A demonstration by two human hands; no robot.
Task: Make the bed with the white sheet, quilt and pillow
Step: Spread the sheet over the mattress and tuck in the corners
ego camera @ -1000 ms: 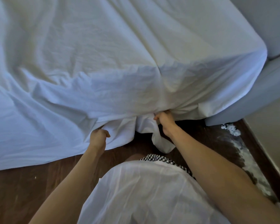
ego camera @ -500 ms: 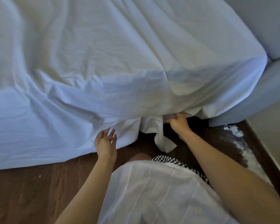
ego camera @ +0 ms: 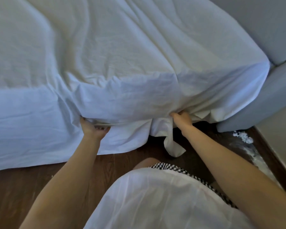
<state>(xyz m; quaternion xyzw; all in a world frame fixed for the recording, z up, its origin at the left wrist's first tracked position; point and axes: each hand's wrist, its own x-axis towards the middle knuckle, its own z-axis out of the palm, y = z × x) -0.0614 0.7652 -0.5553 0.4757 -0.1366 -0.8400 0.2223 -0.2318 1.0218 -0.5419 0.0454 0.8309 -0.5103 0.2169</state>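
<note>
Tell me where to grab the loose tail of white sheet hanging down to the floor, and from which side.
Take the hanging tail high up, just below the mattress edge where the right hand already holds the white sheet. Come from the floor side, fingers pointing up under the mattress: the strip is narrow there, while its lower end lies crumpled on the wooden floor.

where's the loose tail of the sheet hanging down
In the head view, the loose tail hangs right of centre, just below the right hand, reaching the wooden floor.
</note>
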